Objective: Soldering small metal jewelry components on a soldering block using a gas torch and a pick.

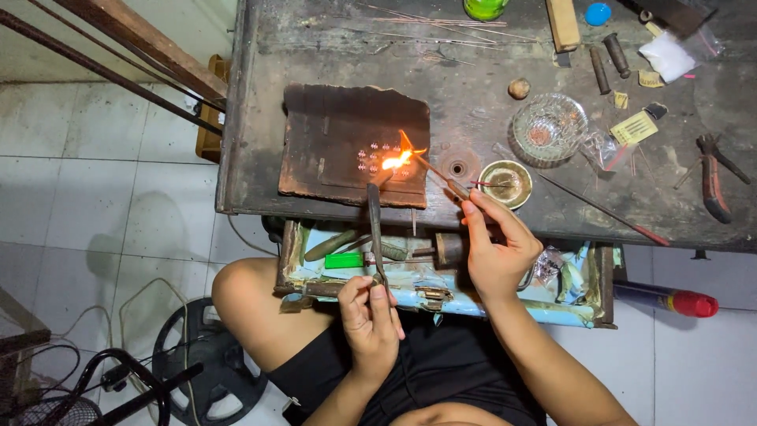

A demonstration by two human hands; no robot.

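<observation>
**Flame on small pieces, tool in each hand**

Seated at a dark, worn desk (473, 102), drawer (441, 292) pulled open over the lap. Right hand (497, 248) closed around a thin torch (438, 175), tip aimed left, flame (397, 160) playing across rows of tiny metal pieces (377, 158) laid on a charred soldering board (339, 134). Left hand (369, 315) pinched shut on long tweezers (374, 229), points reaching up to the board's near edge, just beside the flame.

Small brass dish (505, 183) right next to the torch hand; glass dish (549, 126) behind it; pliers (714, 170) well apart at the far right.

Risks, judged from this layout: flame held too long in one spot, melting the little pieces rather than joining them. Tweezer points nudging a row out of line. Heat creeping along the tweezers toward bare fingers. Green lighter (344, 259) and paper lining in the open drawer directly below the board edge, exposed to any dropped hot piece. Bare knee close under the desk too.
</observation>
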